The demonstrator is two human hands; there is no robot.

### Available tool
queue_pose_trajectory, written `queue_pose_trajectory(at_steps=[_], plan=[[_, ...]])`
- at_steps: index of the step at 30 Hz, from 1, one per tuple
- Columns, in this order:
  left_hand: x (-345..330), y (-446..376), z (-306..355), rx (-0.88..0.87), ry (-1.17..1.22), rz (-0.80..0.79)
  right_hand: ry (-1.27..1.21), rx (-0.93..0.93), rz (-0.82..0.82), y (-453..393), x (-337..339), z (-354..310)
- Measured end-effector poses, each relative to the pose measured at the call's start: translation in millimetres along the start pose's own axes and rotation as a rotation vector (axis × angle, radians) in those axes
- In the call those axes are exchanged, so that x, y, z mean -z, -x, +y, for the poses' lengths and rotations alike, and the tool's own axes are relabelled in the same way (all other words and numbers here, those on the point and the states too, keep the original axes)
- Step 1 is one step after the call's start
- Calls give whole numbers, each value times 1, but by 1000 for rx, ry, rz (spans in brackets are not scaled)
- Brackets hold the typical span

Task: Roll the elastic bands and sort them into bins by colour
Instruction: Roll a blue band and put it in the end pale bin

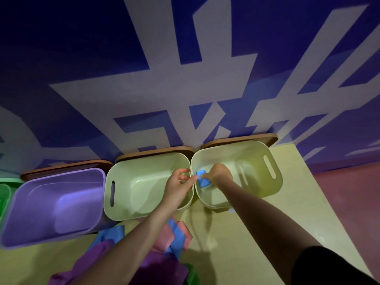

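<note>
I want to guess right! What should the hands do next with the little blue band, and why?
Probably let it drop. The right hand and left hand pinch the rolled blue band just over the rim of the right pale green bin, so loosening both grips should land it inside. More bands wait on the table.

Blue wall point(82, 48) with pale geometric lettering; below it, a pale yellow-green mat point(257, 233); brown boards point(242, 139) stand against the wall's base; reddish floor point(349, 192) right of the mat
</note>
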State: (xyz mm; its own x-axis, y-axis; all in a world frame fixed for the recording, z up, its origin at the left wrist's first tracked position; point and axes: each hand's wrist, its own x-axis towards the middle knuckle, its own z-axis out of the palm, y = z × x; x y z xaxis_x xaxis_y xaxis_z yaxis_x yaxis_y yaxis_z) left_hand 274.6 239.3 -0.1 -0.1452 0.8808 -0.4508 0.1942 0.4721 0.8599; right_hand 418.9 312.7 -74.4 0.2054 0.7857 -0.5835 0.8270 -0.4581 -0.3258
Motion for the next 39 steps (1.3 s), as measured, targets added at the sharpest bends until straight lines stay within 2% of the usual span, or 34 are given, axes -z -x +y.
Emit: queue_pose_trajectory(at_steps=[2, 8, 16, 27, 35, 39], plan=[[0, 0, 0, 0, 6, -9, -58, 0, -50, -4, -3, 2], [3, 0, 0, 28, 27, -39, -121, -22, -44, -5, 0, 0], [2, 0, 4, 42, 6, -28, 89, 42, -152, 2, 17, -8], [5, 5, 17, 92, -82, -54, -81, 55, -106, 16, 33, 8], [22, 30, 24, 0, -120, -5, -164, 61, -68, 40, 51, 11], [32, 49, 24, -44, -116, 11, -192, 122, -26, 57, 60, 10]])
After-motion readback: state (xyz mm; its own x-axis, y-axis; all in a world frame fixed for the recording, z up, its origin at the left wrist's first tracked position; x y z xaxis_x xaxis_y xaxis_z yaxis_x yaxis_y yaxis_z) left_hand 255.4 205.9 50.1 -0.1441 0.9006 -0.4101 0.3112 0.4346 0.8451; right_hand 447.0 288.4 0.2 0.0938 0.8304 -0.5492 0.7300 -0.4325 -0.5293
